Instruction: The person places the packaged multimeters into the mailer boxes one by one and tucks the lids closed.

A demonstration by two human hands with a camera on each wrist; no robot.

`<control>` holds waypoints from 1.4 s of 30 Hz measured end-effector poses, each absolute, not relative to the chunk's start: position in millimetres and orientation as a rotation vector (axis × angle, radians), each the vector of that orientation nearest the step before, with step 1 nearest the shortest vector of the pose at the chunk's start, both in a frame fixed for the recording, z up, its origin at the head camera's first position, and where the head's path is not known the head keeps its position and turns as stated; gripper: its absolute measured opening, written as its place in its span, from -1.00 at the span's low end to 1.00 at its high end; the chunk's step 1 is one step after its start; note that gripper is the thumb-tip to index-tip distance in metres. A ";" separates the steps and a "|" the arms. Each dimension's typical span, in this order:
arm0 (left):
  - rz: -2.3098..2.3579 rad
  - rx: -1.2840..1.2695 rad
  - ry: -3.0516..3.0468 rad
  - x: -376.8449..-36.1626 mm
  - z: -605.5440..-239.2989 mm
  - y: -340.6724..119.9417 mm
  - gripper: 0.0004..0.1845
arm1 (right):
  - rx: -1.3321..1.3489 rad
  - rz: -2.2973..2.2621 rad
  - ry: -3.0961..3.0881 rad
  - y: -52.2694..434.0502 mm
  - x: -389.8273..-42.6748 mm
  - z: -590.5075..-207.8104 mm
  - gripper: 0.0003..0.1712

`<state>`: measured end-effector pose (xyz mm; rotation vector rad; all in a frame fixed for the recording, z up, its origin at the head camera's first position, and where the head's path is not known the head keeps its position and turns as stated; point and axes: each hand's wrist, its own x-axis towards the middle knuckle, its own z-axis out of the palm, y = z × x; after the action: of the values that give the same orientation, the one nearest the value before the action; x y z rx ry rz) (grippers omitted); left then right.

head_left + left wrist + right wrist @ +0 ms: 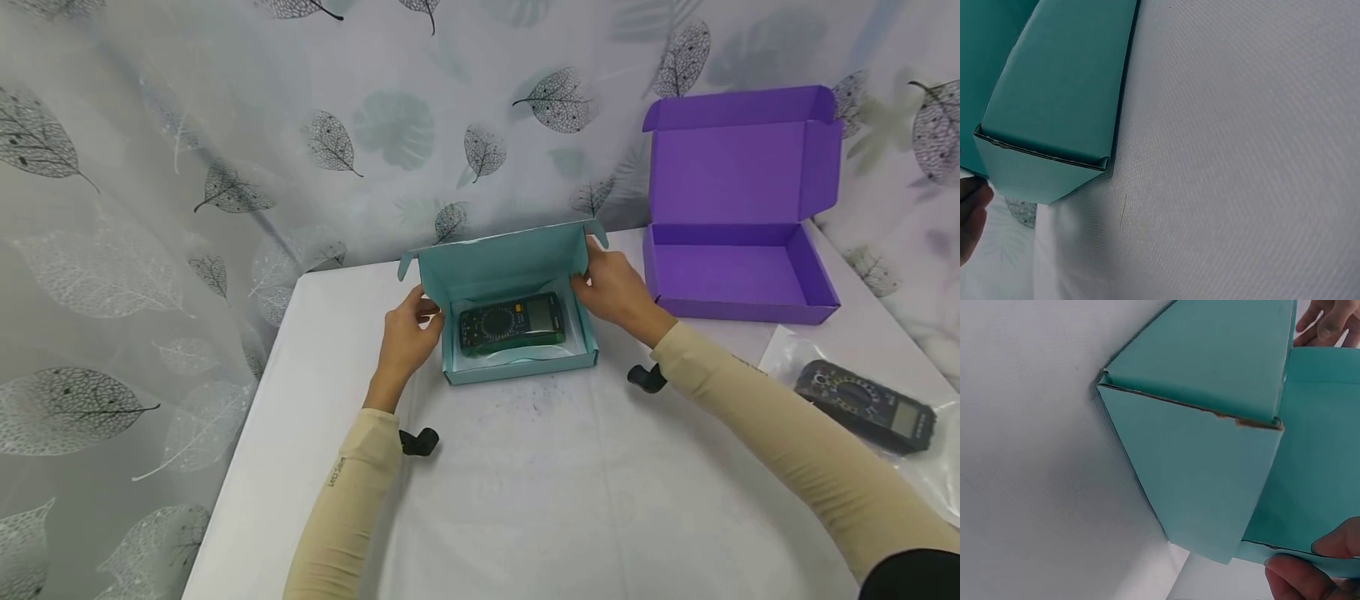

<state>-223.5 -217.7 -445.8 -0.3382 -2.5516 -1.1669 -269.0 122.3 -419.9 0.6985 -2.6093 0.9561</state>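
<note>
Now my left hand (408,329) and right hand (611,287) each pinch a side of the upright lid of the teal cardboard box (517,371) on the white table (525,500). Inside lies the dark green multimeter (512,323). I judge both sides should fold evenly, fingers clear.

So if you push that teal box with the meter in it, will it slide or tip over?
The teal box would probably slide, not tip: it is low, wide and flat on the smooth white tablecloth. The multimeter lying inside likely adds weight down low. Its thin upright lid looks bendy, so pushing there would probably just fold it.
</note>
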 end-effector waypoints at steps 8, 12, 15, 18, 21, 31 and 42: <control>-1.130 -0.368 -2.546 -222.6 -447.9 -218.4 -0.47 | 0.646 0.995 -2.663 122.1 -262.7 -421.5 -0.73; -1.127 -0.388 -2.545 -221.3 -449.0 -219.0 -0.46 | 0.615 1.026 -2.700 122.9 -259.1 -423.3 -0.81; -1.131 -0.387 -2.556 -220.5 -449.2 -219.8 -0.45 | 0.605 1.036 -2.711 123.3 -257.5 -424.3 -0.81; -1.136 -0.385 -2.576 -219.8 -448.9 -220.6 -0.45 | 0.590 1.042 -2.728 123.6 -256.6 -425.8 -0.83; -1.147 -0.379 -2.587 -219.1 -448.5 -221.5 -0.47 | 0.579 1.057 -2.737 123.7 -256.0 -427.4 -0.85; -1.275 -0.479 -2.386 -217.8 -438.6 -220.0 -0.26 | 0.636 1.088 -2.715 125.6 -254.9 -430.8 -0.57; -1.243 -0.651 -2.097 -214.4 -427.1 -210.7 -0.46 | 0.679 1.078 -2.690 128.7 -253.9 -436.8 -0.60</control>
<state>-214.4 -210.7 -427.1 -0.6505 -2.0971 -1.2435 -253.9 128.7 -436.8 0.6785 -2.6901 1.0785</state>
